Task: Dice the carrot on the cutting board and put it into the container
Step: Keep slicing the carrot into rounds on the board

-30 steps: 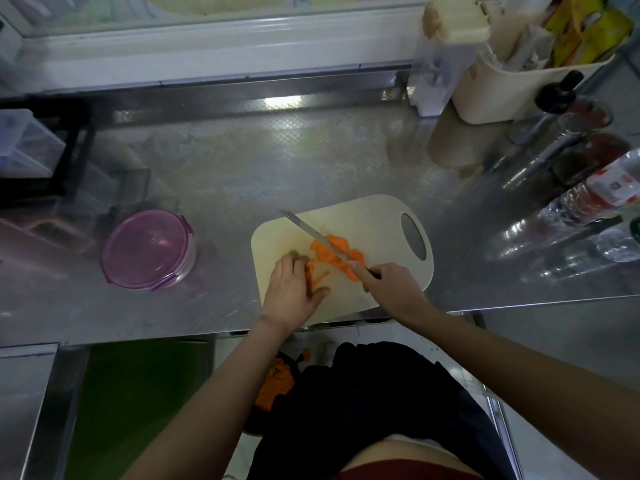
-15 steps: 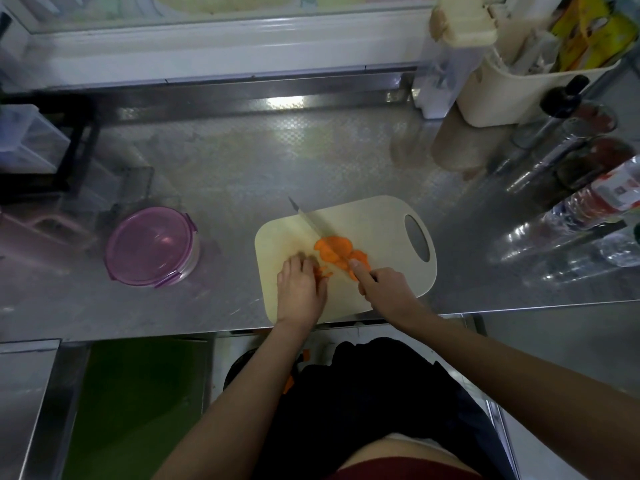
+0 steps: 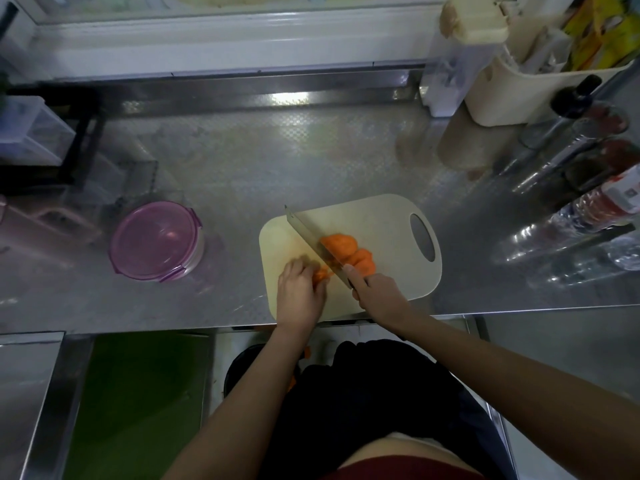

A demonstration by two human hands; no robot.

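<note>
A cream cutting board lies at the steel counter's front edge. On it sits a heap of orange carrot slices. My right hand grips the handle of a knife, whose blade slants up-left across the board beside the slices. My left hand, fingers curled, holds a small carrot piece down on the board, just left of the blade. A round container with a purple lid stands closed on the counter to the left of the board.
Plastic bottles lie and stand at the right. A cream caddy and a clear dispenser are at the back right. Clear boxes on a black rack sit back left. The steel counter ends at my waist.
The knife blade has shifted left and its tip swung farther back over the board. My left hand stayed on the small carrot piece, drawing in closer to the blade.
</note>
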